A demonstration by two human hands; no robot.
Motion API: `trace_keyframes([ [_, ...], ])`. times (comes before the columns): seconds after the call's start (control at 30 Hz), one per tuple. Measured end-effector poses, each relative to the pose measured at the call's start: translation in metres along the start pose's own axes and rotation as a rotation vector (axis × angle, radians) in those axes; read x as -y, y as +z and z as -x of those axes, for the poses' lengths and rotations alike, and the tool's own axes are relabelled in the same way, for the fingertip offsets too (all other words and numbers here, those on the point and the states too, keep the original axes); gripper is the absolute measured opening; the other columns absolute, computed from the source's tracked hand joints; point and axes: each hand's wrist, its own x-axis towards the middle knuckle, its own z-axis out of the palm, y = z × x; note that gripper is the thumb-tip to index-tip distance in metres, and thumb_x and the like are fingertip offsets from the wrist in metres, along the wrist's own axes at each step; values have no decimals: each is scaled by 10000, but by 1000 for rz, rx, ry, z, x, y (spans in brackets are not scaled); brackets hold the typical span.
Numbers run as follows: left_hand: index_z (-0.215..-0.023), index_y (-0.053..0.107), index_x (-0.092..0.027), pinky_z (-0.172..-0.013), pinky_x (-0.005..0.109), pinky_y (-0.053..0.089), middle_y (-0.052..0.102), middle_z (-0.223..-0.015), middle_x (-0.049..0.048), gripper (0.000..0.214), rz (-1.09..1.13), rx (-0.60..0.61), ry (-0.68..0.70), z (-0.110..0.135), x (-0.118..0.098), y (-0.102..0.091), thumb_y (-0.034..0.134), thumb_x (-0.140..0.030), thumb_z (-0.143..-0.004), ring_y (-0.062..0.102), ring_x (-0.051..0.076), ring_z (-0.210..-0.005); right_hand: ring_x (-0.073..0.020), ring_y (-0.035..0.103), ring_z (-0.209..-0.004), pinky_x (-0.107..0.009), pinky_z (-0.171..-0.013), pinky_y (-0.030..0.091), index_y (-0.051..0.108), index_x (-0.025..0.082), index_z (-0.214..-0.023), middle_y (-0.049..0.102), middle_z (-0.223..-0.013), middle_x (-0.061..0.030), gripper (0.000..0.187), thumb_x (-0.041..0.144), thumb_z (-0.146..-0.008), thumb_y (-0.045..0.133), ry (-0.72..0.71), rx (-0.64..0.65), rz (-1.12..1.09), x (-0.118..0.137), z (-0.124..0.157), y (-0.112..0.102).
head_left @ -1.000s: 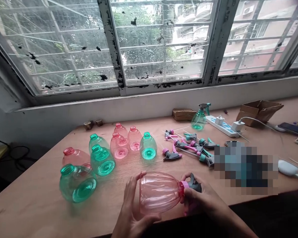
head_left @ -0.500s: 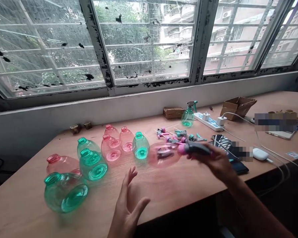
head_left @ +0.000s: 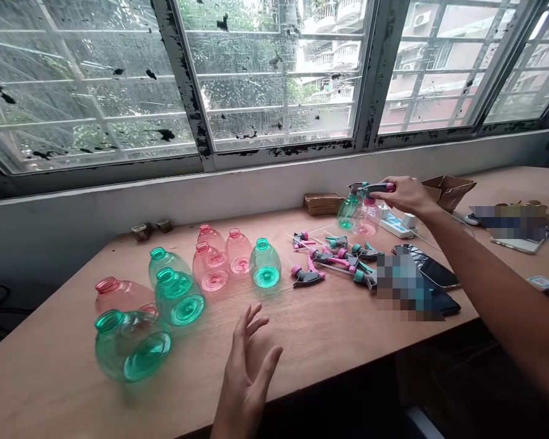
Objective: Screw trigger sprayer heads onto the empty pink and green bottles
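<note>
Beside green spray bottle [head_left: 348, 212], right hand [head_left: 405, 194] clasps pink spray bottle [head_left: 368, 221] by its top; thin plastic, likely light, squashy, with neck the firmest hold. Left hand [head_left: 249, 366], well apart, fingers spread, holding nothing.

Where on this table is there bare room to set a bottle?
Bare wood: the table's near strip around the left hand, between the loose bottles and the spray heads. Crowded: the far right, where the right hand holds a pink spray bottle.

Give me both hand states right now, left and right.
Left hand: open, holding nothing.
Right hand: closed on the pink spray bottle, gripping its trigger head.
</note>
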Motion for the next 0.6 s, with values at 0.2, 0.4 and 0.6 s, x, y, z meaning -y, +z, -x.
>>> trace_keyframes([
  [0.2, -1538, 376, -384, -1166, 533, 417, 460, -1594, 84, 545, -2, 70, -34, 2, 0, -2, 576, -451, -1035, 554, 298, -1359, -261, 717, -1053, -467, -888, 604, 673, 165, -1251, 701, -1264, -95, 280, 353, -1051, 618, 82, 30, 89, -20, -13, 25],
  [0.4, -1555, 342, -399, -1144, 509, 451, 488, -1580, 76, 558, -47, 108, 10, 2, 4, -4, 566, -413, -1045, 581, 284, -1335, -265, 717, -1051, -469, -888, 597, 695, 173, -1195, 718, -1216, -89, 268, 382, -1054, 606, 88, -62, 45, -30, -9, 32],
  [0.6, -1555, 322, -376, -1153, 496, 449, 485, -1582, 78, 556, -82, 136, -13, 3, -2, -4, 556, -370, -1051, 574, 265, -1342, -348, 644, -1140, -487, -934, 476, 596, 40, -1349, 690, -1252, -286, 693, 604, -950, 657, 26, -184, -139, -16, 6, 24],
])
